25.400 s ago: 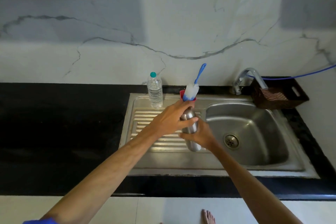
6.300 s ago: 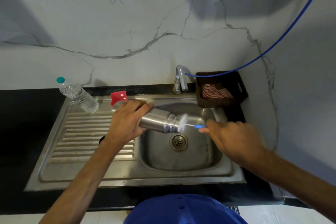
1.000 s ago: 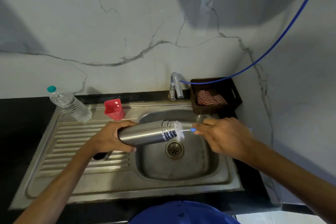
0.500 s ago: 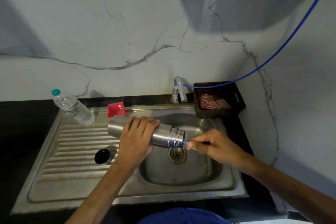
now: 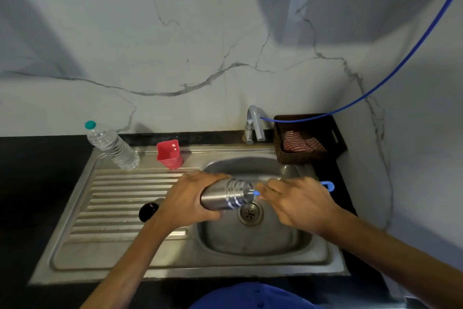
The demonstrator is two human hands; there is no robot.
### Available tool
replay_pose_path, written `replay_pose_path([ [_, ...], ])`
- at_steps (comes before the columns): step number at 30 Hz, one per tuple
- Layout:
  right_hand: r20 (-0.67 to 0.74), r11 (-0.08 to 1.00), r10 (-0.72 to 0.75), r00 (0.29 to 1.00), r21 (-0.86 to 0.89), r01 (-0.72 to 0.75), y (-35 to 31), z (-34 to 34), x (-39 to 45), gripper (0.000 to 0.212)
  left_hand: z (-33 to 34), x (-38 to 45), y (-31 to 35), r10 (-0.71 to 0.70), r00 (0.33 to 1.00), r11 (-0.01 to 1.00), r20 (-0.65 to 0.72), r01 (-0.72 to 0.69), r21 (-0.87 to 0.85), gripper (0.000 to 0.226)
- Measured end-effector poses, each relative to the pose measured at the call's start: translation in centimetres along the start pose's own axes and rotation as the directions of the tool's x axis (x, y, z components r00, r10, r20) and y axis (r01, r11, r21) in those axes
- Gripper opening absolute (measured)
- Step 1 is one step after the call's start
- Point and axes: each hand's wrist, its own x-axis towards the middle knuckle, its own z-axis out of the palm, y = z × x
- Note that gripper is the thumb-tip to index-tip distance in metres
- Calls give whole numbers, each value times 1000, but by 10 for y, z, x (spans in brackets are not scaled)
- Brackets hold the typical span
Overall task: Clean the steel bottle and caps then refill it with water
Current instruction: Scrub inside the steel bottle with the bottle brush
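The steel bottle [image 5: 226, 196] lies sideways over the sink basin [image 5: 253, 238], its open mouth pointing right. My left hand [image 5: 190, 198] grips its body. My right hand [image 5: 298, 203] holds the blue handle of the bottle brush [image 5: 328, 186]; the bristle end is inside the bottle's mouth and hidden. A dark round cap [image 5: 148, 211] lies on the ribbed drainboard [image 5: 120, 203] left of my left hand.
A clear plastic water bottle [image 5: 112, 147] with a teal cap and a red plastic cup [image 5: 169, 154] stand at the back of the drainboard. The tap [image 5: 254, 123] with a blue hose rises behind the basin. A dark wicker basket [image 5: 308, 138] with striped cloth sits at the right.
The brush has gone deeper into the bottle, so its white bristles no longer show. My left hand shifted its hold along the bottle's body, and the bottle's mouth now tilts slightly upward.
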Motion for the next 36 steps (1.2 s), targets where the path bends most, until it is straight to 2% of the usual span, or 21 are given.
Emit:
replay_pose_path([
  [1,-3,983,138,990,122,-136,0,2,-1,27,4,-6,-2,-1,988,997,-153,14,82,85],
  [2,24,914,273,962,306,-267,0,0,2,28,10,-11,0,-5,955,988,-297,50,144,89],
  [3,136,753,375,917,532,-387,-1,1,4,32,18,-14,4,9,914,975,-405,82,207,92],
  [4,280,510,413,867,717,-475,-3,2,7,31,25,-13,8,35,885,955,-463,106,276,94],
  [5,389,324,393,833,789,-522,-5,6,9,27,30,-9,10,65,869,932,-491,123,342,94],
  [6,418,269,370,830,807,-526,-8,10,9,23,29,-3,10,96,870,913,-484,117,391,92],
  [7,395,319,353,848,801,-506,-11,9,8,23,23,3,5,132,887,897,-441,83,435,88],
  [8,317,490,332,888,747,-450,-7,8,3,27,13,8,-4,149,918,888,-368,39,458,85],
  [9,191,724,300,935,593,-354,1,6,-2,32,1,11,-14,131,950,894,-282,10,449,83],
  [10,47,900,235,971,367,-236,12,3,-7,34,-12,13,-23,70,978,912,-196,17,410,81],
  [11,-66,975,158,985,168,-145,22,-1,-11,33,-24,13,-28,9,991,929,-130,40,369,78],
  [13,-140,999,44,989,-19,-47,26,-3,-11,25,-37,17,-25,-38,998,945,-48,52,323,73],
  [15,-182,994,-42,982,-111,22,15,4,2,35,-38,31,-7,-26,999,953,41,12,302,71],
  [17,-136,986,-95,986,-152,74,5,11,10,50,-30,41,7,-3,990,958,139,-37,283,71],
  [20,-86,991,-93,992,-100,84,12,7,-2,52,-28,28,-16,-95,956,990,278,61,129,70],
  [23,-143,997,4,990,-72,-14,26,1,-22,33,-34,14,-38,-163,969,986,187,151,74,71],
  [26,-101,984,175,979,-14,-177,28,-4,-2,27,-18,29,-16,-123,990,991,74,118,68,77],
  [30,70,999,15,997,-47,-11,9,-4,17,35,-1,32,-7,-89,988,996,125,86,26,78],
  [32,33,997,76,997,27,-77,22,-13,4,27,-11,20,-27,-134,986,990,101,128,61,77],
  [34,-32,981,167,985,109,-162,41,-23,-12,34,-21,8,-45,-194,981,979,18,192,60,74],
  [36,-5,978,178,984,110,-177,51,-33,-16,38,-23,-3,-51,-217,976,975,-26,218,46,73],
])
